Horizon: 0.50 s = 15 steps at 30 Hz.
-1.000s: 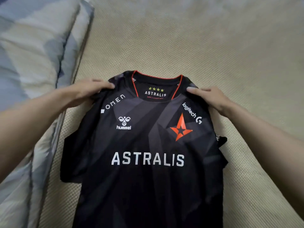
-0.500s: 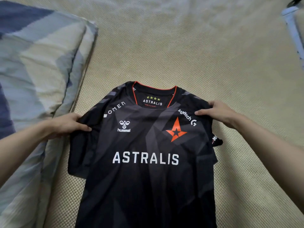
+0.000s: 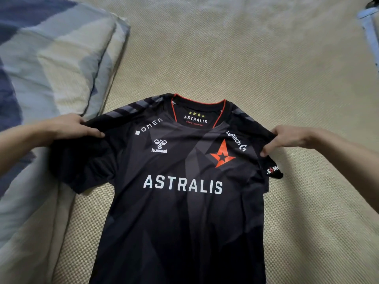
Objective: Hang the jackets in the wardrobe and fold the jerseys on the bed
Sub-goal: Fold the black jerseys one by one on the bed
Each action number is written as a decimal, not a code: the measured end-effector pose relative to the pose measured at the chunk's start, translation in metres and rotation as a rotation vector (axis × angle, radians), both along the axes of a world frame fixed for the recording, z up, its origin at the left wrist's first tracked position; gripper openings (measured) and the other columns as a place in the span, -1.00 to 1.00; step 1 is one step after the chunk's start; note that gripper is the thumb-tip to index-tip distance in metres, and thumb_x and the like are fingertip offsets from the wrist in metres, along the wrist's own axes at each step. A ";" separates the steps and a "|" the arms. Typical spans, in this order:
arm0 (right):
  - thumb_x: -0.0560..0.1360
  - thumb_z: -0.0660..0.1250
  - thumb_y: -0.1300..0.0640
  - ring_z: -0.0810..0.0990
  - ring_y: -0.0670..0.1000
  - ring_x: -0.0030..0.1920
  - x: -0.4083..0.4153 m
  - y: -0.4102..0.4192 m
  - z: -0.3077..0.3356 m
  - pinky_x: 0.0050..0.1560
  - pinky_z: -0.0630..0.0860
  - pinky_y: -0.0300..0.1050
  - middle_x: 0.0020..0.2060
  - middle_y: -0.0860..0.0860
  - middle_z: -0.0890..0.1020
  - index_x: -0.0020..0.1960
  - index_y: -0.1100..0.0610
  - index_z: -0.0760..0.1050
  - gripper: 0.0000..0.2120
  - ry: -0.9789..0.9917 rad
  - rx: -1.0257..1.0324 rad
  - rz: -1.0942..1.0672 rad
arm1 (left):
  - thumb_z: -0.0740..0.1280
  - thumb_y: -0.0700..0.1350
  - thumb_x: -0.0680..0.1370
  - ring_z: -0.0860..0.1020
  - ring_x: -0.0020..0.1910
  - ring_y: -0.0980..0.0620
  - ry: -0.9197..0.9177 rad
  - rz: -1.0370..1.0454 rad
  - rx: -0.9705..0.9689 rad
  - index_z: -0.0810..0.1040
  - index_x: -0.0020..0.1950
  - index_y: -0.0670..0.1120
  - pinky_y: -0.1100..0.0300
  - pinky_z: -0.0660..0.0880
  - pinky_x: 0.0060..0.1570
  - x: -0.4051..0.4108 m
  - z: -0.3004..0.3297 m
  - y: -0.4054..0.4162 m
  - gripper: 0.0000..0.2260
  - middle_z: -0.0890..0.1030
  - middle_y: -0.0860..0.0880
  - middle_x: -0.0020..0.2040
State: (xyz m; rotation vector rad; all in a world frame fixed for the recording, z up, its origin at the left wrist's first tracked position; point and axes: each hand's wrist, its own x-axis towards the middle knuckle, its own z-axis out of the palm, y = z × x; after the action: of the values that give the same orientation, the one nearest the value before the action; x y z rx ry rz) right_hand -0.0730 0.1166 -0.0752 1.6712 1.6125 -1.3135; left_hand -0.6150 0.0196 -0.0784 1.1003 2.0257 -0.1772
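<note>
The black jersey (image 3: 184, 191) lies face up on the beige woven mat (image 3: 256, 68), collar toward 12 o'clock. At 9 o'clock the left hand (image 3: 69, 127) pinches its shoulder seam; at 3 o'clock the right hand (image 3: 291, 138) grips the other shoulder. A blue-and-cream patterned pillow (image 3: 51, 62) sits at 10 o'clock.

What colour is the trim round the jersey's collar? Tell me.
Orange-red, a thin line edging the black collar of the jersey; the head view shows it plainly.

A home bedroom: a woven bed mat (image 3: 246, 58) beyond the gripping hands, a striped pillow (image 3: 51, 58) to their left
</note>
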 end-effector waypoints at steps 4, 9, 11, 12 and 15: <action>0.33 0.64 0.20 0.70 0.09 0.05 0.011 -0.007 -0.010 0.08 0.59 -0.09 -0.07 0.00 0.73 -0.06 0.08 0.62 -0.73 -0.124 0.026 0.144 | 0.62 0.20 0.10 0.68 -0.20 -0.12 -0.060 -0.031 -0.095 0.71 -0.13 -0.14 0.15 0.52 -0.20 0.005 0.023 0.004 -0.48 0.72 -0.09 -0.23; 0.35 0.62 -0.09 0.70 0.09 0.02 0.027 -0.003 0.004 0.10 0.59 -0.06 -0.05 0.08 0.75 -0.03 0.20 0.68 -0.60 -0.160 0.043 -0.029 | 0.69 0.14 -0.15 0.73 -0.15 -0.26 -0.239 0.110 -0.136 0.71 -0.05 -0.32 -0.15 0.62 0.13 0.002 0.032 0.007 -0.19 0.73 -0.27 -0.13; 0.39 0.58 -0.07 0.72 0.09 0.06 0.034 -0.006 0.014 0.22 0.56 -0.03 -0.03 0.11 0.77 0.03 0.28 0.69 -0.57 -0.013 -0.010 -0.182 | 0.71 0.13 -0.15 0.73 -0.19 -0.22 -0.295 0.170 -0.087 0.71 -0.14 -0.34 -0.05 0.68 -0.03 0.007 0.032 0.007 -0.24 0.73 -0.29 -0.15; 0.44 0.55 -0.01 0.72 0.10 0.10 0.037 -0.009 0.018 0.28 0.53 -0.01 0.02 0.13 0.76 0.07 0.31 0.68 -0.59 0.088 -0.052 -0.268 | 0.71 0.07 -0.08 0.73 -0.27 -0.16 -0.305 0.179 -0.057 0.71 -0.21 -0.34 0.08 0.69 -0.22 0.013 0.033 0.005 -0.36 0.72 -0.29 -0.19; 0.47 0.48 0.10 0.70 0.17 0.18 0.044 -0.020 0.025 0.39 0.47 0.10 0.15 0.20 0.71 0.22 0.35 0.60 -0.57 0.262 -0.161 -0.465 | 0.62 -0.09 0.19 0.70 -0.39 -0.07 -0.306 0.240 0.044 0.64 -0.17 -0.37 0.22 0.64 -0.37 0.025 0.030 0.002 -0.59 0.71 -0.31 -0.21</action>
State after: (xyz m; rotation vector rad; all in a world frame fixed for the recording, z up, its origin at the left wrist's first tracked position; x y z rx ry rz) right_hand -0.0286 0.0962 -0.0504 1.9044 1.2428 -1.9035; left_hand -0.5898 0.0211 -0.0481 0.8429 1.8707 0.1510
